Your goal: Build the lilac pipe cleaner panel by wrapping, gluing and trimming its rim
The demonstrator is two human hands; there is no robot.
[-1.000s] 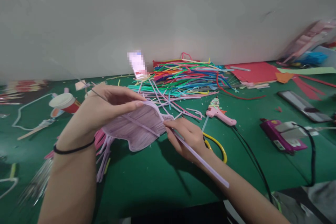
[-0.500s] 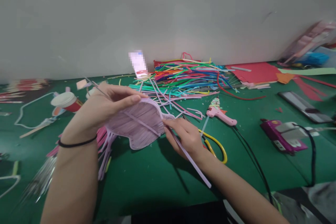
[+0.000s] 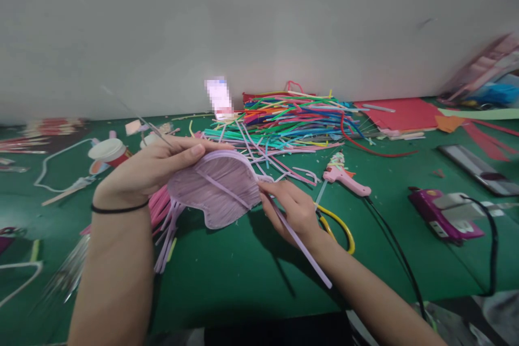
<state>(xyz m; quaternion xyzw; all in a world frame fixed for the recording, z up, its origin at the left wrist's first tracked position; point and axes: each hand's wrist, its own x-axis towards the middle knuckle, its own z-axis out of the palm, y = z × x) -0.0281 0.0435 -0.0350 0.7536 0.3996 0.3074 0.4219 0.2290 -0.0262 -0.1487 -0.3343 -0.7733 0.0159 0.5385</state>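
Note:
My left hand (image 3: 170,165) grips a flat lilac piece (image 3: 219,189) by its upper left edge, thumb on the near side and fingers stretched behind. The piece looks like a petal or wing of fuzzy chenille stems, with a raised rim and a strip across its face. A thin metal rod (image 3: 133,113) sticks out past the back of this hand; how it is held is hidden. My right hand (image 3: 290,211) pinches a lilac chenille stem (image 3: 302,248) at the piece's right edge, its loose end pointing down toward me.
Behind lies a heap of coloured chenille stems (image 3: 295,113) and a lit phone (image 3: 219,100). To the right are a pink glue gun (image 3: 346,178), yellow-handled scissors (image 3: 340,224), a purple power strip (image 3: 441,216) and another phone (image 3: 478,167). A lidded cup (image 3: 107,151) stands left, near pink stems (image 3: 160,205).
The view has shifted slightly, moving everything a little to the right. My left thumb has slid left along the piece's top edge, and more of the metal rod shows. The right hand's pinch is unchanged.

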